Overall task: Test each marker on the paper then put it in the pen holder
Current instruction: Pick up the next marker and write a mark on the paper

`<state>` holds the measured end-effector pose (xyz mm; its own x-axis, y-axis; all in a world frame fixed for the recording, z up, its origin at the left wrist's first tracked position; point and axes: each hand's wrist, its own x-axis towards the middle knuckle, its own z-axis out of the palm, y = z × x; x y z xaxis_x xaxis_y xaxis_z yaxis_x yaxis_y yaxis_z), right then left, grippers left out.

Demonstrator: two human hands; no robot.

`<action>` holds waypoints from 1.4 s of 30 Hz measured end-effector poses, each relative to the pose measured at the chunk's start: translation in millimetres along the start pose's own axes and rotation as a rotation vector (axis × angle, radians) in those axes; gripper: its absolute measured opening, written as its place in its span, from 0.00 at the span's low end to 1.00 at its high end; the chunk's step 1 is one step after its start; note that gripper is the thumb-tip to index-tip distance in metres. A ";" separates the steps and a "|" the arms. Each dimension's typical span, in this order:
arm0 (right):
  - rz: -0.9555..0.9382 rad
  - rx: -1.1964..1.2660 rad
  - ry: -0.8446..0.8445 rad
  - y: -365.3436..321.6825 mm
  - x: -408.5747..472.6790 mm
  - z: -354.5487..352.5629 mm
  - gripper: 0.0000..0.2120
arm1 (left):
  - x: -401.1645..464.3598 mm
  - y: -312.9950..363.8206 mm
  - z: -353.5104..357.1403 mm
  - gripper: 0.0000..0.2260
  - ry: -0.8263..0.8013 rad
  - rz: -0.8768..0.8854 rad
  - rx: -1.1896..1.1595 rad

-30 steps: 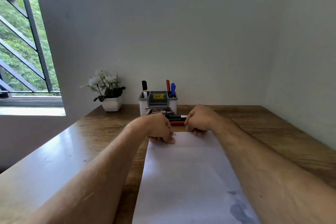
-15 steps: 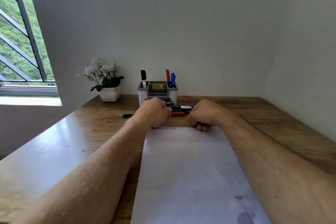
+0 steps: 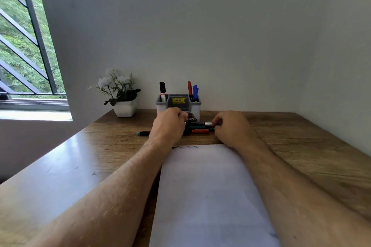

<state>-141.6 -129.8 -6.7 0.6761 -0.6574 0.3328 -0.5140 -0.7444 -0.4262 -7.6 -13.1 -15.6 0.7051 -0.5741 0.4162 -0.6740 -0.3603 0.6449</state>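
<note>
Wooden desk (image 3: 301, 146) in a corner of plain white walls, barred window at left. Nearest: a white sheet of paper (image 3: 204, 196) running from the near edge up the desk's middle, with small test scribbles (image 3: 185, 147) at its far edge and a faint smudge low at right. Both forearms reach over it.

Just past the paper's far edge, the left hand (image 3: 170, 124) is curled over the left end of a cluster of markers (image 3: 197, 127), and the right hand (image 3: 230, 127) is curled at the cluster's right end. Fingertips are hidden, so what each hand pinches, cap or barrel, cannot be told. Visible in the cluster: a black-and-white barrel on top, a green one under it, a red one nearest. A dark printed pack (image 3: 191, 118) lies just behind them.

One loose marker with a teal end (image 3: 143, 133) lies left of the left wrist.

Far edge, against the wall: grey pen holder (image 3: 178, 104) with a yellow sticker, a black marker (image 3: 162, 91) in its left slot, red (image 3: 189, 88) and blue (image 3: 195, 92) in the right. A white pot of flowers (image 3: 120, 94) stands to its left.

Handling, likely: markers are light, stiff, smooth plastic that rolls; grip mid-barrel, pull the cap straight off.
</note>
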 end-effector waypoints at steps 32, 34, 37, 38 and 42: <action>-0.152 -0.128 -0.104 -2.3 8.6 11.3 0.12 | 7.6 -7.1 3.5 0.09 -0.074 0.026 0.081; -0.143 -0.124 -0.118 -1.3 9.6 12.2 0.12 | 7.8 -6.2 6.4 0.08 -0.103 0.034 0.090; -0.147 -0.101 -0.123 -0.4 10.0 12.9 0.11 | 7.2 -3.3 5.3 0.06 -0.106 0.091 0.121; -0.147 -0.067 -0.111 0.1 10.5 12.7 0.10 | 7.1 -2.9 3.8 0.05 -0.103 0.136 0.135; -0.136 0.161 0.031 2.2 14.0 9.3 0.06 | 6.0 -1.3 -2.9 0.10 -0.091 0.354 0.224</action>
<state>-128.4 -139.6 -10.8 0.7154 -0.5573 0.4214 -0.3265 -0.7999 -0.5036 -1.9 -14.0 -12.2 0.4059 -0.7499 0.5223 -0.9093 -0.2741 0.3131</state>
